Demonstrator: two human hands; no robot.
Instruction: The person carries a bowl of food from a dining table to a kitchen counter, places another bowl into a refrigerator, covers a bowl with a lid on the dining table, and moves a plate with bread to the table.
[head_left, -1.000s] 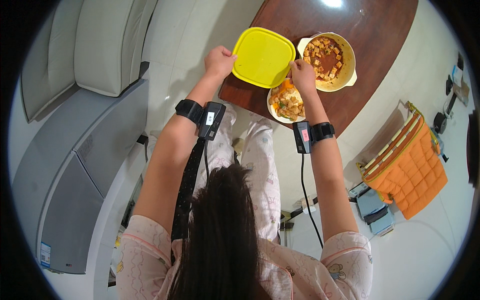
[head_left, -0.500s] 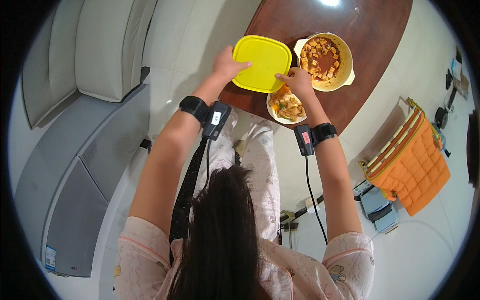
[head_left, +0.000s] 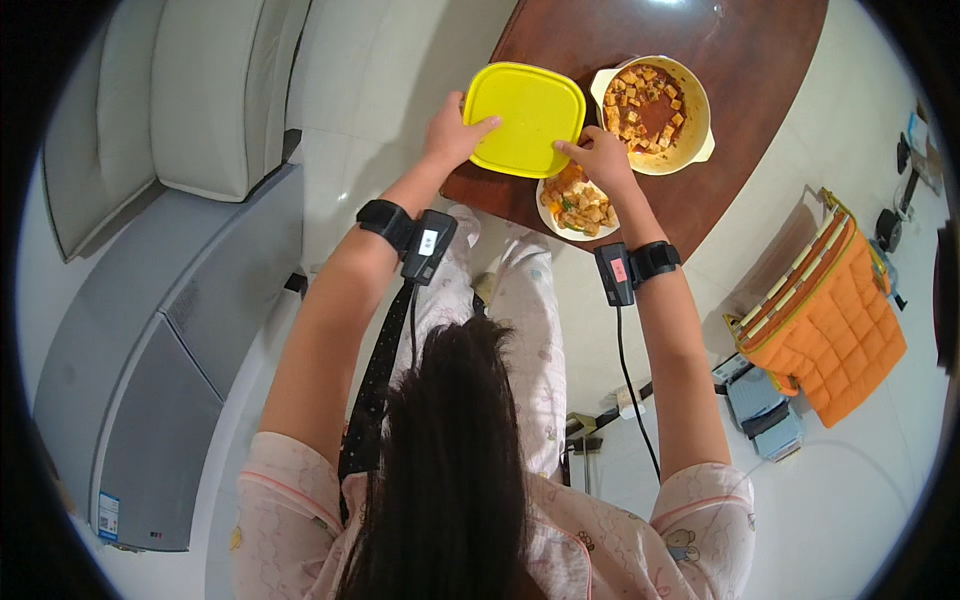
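A bright yellow, rounded-square plastic lid [head_left: 525, 118] is held level over the near left part of the wooden table. My left hand [head_left: 455, 132] grips its left edge, thumb on top and fingers underneath, out of sight. At the lower right corner my right hand [head_left: 602, 158] holds it too, with the thumb pressed on the top face. Whether anything is under the lid cannot be seen. Just below my right hand lies a white plate [head_left: 549, 220] of cooked food pieces. To the right stands a cream two-handled pot [head_left: 690, 148] with tofu cubes in red sauce.
The dark brown table [head_left: 745, 60] has a curved right edge. At the left are a pale padded seat [head_left: 205, 110] and a grey cabinet-like appliance [head_left: 150, 430]. An orange quilted folding chair [head_left: 835, 330] stands on the floor at the right. Each wrist wears a black strapped device.
The whole view has shifted slightly, and the lid sits a touch farther up in it. Both hands keep the same hold on the lid.
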